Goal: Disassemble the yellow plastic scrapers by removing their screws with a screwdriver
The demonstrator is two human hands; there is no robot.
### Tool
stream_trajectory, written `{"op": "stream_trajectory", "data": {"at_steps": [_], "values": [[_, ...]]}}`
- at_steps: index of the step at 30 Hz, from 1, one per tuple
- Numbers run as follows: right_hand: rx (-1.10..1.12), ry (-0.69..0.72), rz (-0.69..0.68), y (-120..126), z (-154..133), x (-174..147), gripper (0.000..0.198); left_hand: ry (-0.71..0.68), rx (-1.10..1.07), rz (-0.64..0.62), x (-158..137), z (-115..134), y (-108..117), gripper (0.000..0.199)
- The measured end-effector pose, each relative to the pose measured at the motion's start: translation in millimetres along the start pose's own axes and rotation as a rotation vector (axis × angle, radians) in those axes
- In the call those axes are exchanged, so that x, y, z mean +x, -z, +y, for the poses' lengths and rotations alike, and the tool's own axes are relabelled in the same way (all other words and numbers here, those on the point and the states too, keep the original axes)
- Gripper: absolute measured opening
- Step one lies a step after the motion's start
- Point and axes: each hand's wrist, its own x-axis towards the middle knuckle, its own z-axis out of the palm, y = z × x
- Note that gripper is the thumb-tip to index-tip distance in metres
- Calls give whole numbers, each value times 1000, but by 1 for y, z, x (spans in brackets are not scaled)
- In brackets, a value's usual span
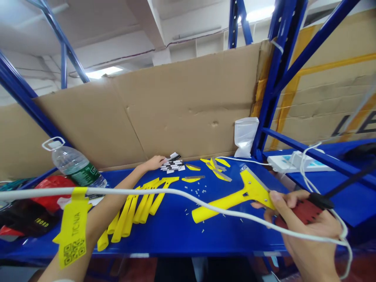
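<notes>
My left hand [155, 162] reaches to the back of the blue table, at the edge of a pile of small black-and-white packets [173, 166]. Its fingertips are closed at one tilted packet. My right hand [305, 223] is closed around a red-and-black tool [307, 211], perhaps a power screwdriver. Thumb and fingers of that same hand also grip the head of a yellow scraper [249, 190], whose handle points left. Several yellow scraper handles [143, 205] lie in a row below my left forearm. Yellow blade covers [216, 168] and loose blades lie behind the scraper.
Small screws and nuts [199, 192] are scattered mid-table. A white cable [182, 192] with a yellow tag [73, 231] crosses the foreground. At left stands a tilted water bottle [79, 166]. A cardboard wall [188, 109], white pouch [246, 135], power strip [282, 162] and blue posts [270, 98] surround the table.
</notes>
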Motion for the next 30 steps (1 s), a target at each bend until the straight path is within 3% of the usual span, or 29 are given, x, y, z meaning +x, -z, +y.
{"op": "stream_trajectory", "data": {"at_steps": [4,7,13,17,24,30], "values": [[14,-32,-22,1,2,1,62,-59,-52,-60,3,0,4,48],[11,-33,-8,1,4,1,62,-86,-46,-98,5,0,4,41],[-1,-19,-20,0,7,1,60,-102,5,-16,1,4,1,37],[-3,-20,-17,-2,4,0,63,-137,48,85,-13,8,-1,40],[56,24,-22,-11,-7,-2,64,-96,92,25,-48,11,-2,46],[151,90,-51,-12,-19,-5,59,-23,114,10,-63,35,6,54]]}}
